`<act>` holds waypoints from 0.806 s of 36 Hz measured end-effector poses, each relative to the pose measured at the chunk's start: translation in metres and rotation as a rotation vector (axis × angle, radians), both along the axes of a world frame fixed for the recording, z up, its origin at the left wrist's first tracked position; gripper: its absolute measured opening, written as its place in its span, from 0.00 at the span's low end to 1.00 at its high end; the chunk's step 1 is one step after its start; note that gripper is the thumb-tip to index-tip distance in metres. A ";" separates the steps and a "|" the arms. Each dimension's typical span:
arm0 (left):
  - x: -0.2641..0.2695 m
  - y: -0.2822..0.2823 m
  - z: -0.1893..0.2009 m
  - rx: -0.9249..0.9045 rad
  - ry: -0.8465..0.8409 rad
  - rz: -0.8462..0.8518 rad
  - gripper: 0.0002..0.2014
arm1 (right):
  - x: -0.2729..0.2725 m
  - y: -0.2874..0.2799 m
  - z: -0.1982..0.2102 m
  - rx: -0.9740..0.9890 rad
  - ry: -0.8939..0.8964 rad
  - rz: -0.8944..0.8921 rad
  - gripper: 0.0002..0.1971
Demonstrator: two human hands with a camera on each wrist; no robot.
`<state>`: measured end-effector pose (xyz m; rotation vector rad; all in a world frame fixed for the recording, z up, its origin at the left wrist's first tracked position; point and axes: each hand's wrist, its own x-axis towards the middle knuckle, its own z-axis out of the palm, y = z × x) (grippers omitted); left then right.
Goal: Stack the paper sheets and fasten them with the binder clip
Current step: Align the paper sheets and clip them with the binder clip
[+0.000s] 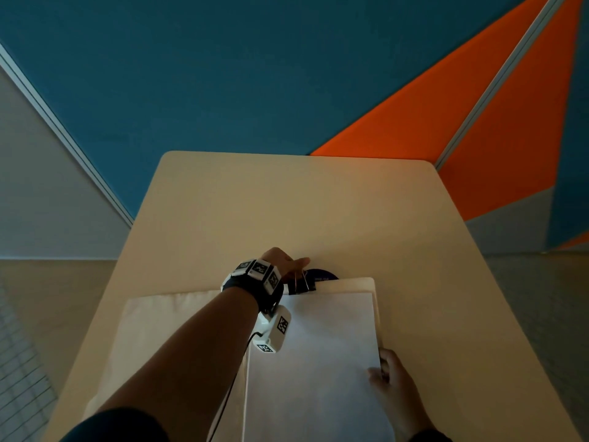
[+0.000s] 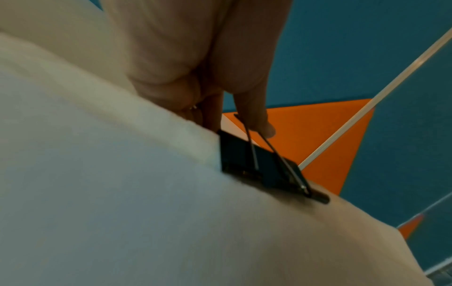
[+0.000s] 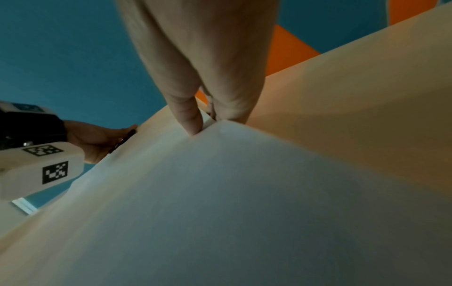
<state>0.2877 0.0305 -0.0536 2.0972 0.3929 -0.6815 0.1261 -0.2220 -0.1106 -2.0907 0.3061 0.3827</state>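
Observation:
A stack of white paper sheets (image 1: pixel 322 355) lies on the beige table (image 1: pixel 287 202), its far edge away from me. A black binder clip (image 1: pixel 301 286) sits on the far left edge of the stack (image 2: pixel 110 193). My left hand (image 1: pixel 287 261) pinches the clip's wire handles (image 2: pixel 252 135) between thumb and fingers, the black clip body (image 2: pixel 259 164) seated on the paper edge. My right hand (image 1: pixel 387 374) grips the right edge of the stack, thumb on top (image 3: pixel 190 116) and fingers underneath.
A second pale sheet or folder (image 1: pixel 153 339) lies under my left forearm at the left. A dark round disc (image 1: pixel 322 275) peeks out behind the stack's far edge. Blue and orange partition walls (image 1: pixel 223 74) stand behind the table.

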 end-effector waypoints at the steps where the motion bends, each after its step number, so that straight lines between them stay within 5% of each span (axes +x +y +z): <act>1: 0.000 0.000 0.001 0.001 -0.002 -0.005 0.21 | 0.000 0.000 0.000 0.012 -0.003 -0.008 0.14; 29: 0.002 -0.002 -0.001 0.060 -0.059 -0.096 0.27 | 0.015 0.004 0.009 0.045 -0.058 -0.053 0.13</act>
